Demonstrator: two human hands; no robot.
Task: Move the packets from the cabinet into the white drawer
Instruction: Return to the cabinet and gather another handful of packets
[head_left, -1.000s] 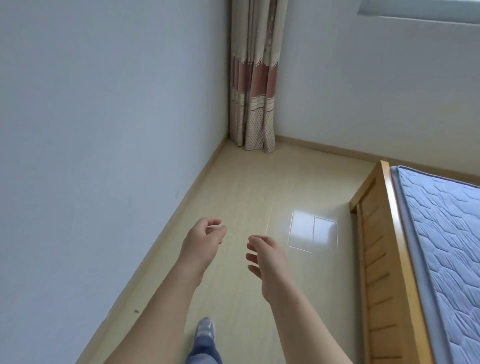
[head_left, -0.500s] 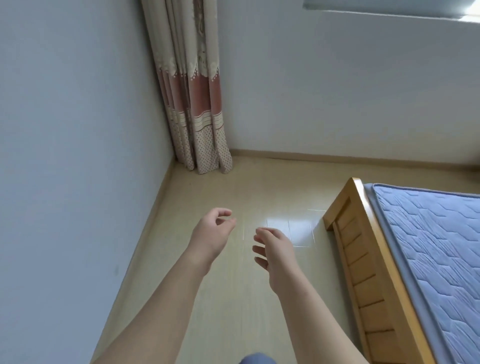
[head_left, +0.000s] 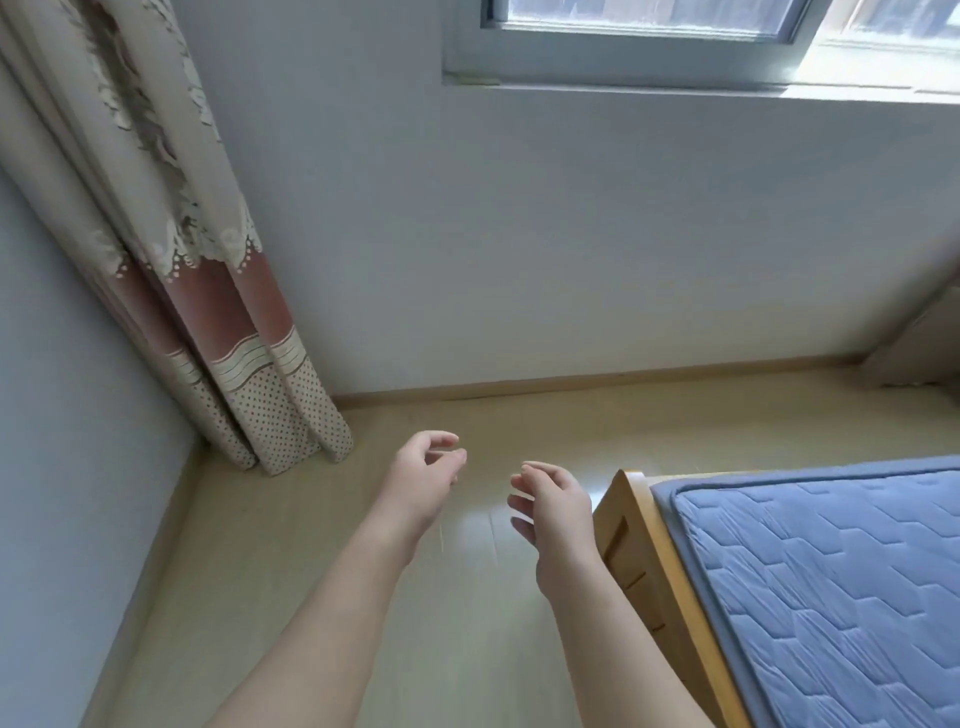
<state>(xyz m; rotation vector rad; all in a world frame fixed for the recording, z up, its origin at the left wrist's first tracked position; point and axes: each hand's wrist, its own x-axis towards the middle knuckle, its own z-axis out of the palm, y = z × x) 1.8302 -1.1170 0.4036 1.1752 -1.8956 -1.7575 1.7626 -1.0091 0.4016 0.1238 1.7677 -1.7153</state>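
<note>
My left hand (head_left: 423, 475) and my right hand (head_left: 553, 501) are held out side by side above the pale floor. The fingers of both hang loosely curled, and neither holds anything. No packets, cabinet or white drawer appear in the head view.
A wooden bed frame (head_left: 636, 540) with a blue mattress (head_left: 831, 582) fills the lower right. A patterned curtain (head_left: 208, 291) hangs in the left corner. A window (head_left: 649, 36) sits high in the far wall. Beige furniture (head_left: 919, 358) shows at the far right edge.
The view has swung to the right and upward: the curtain slid left, the window came into sight, and more of the bed appeared. Both hands stayed out in front, empty.
</note>
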